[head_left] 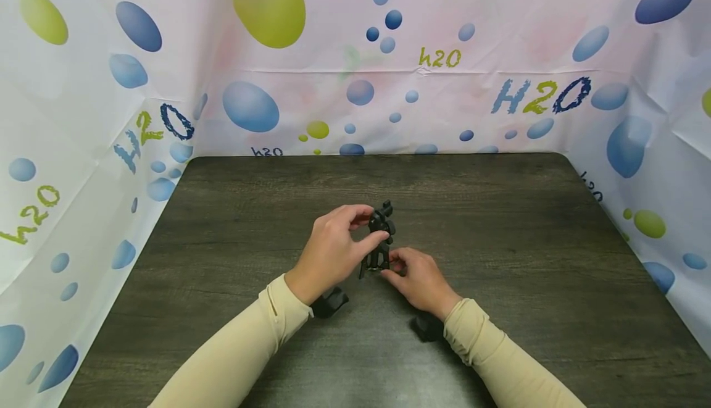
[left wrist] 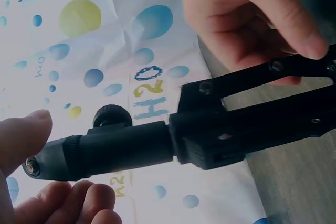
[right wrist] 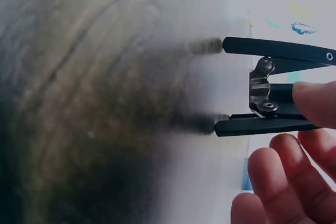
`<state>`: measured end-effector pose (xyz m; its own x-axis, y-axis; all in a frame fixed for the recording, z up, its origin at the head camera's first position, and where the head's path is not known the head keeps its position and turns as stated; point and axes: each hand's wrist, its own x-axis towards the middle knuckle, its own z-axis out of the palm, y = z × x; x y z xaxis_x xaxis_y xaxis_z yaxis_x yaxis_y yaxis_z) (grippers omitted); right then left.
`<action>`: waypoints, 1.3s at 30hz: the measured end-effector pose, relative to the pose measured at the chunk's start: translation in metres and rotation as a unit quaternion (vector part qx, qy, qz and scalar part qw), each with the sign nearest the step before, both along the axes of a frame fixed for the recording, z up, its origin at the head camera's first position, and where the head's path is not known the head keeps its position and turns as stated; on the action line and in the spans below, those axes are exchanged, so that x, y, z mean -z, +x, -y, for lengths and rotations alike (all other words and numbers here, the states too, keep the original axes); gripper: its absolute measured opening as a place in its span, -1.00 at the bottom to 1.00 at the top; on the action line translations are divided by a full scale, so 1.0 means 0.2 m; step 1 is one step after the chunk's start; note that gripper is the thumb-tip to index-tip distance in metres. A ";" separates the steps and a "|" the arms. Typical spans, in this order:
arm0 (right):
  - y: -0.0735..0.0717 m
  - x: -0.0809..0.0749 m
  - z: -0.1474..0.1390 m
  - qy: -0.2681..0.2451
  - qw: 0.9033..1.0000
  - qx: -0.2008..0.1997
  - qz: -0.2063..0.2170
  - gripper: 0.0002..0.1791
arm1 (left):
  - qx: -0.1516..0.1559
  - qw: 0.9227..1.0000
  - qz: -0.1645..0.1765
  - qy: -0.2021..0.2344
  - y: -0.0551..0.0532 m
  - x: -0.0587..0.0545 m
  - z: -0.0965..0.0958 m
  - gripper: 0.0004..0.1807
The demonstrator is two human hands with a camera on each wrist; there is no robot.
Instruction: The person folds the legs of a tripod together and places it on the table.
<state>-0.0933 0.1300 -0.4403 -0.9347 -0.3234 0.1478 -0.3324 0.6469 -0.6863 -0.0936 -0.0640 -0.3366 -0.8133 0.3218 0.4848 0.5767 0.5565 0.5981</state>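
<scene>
A small black tripod point(head_left: 382, 221) stands over the middle of the table, head up and legs down. My left hand point(head_left: 333, 241) holds it near the top, thumb on the near side and fingers behind. Lower down, my right hand point(head_left: 422, 278) pinches a leg between thumb and fingers. In the left wrist view the tripod point(left wrist: 142, 145) has a round side knob point(left wrist: 113, 115) on its column. The right wrist view shows two leg ends point(right wrist: 278, 48) spread apart, joined to a metal hinge bracket point(right wrist: 260, 87) between them. The fingers behind the tripod head are partly hidden.
A dark wood-grain table point(head_left: 250, 192) lies under both hands. White sheeting point(head_left: 333, 19) with blue and green spots hangs behind and at both sides. Black wrist-worn devices point(head_left: 330, 303) show below the wrists.
</scene>
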 end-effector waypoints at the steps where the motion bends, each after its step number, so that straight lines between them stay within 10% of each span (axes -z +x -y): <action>1: 0.00 0.00 0.00 0.001 1.000 0.001 -0.001 -0.73 | 0.000 1.000 0.000 0.001 0.00 0.00 0.00 -0.58; 39: -0.02 0.06 0.05 0.026 0.999 -0.006 -0.019 -0.76 | -0.007 1.000 -0.002 0.006 -0.01 0.01 -0.02 -0.67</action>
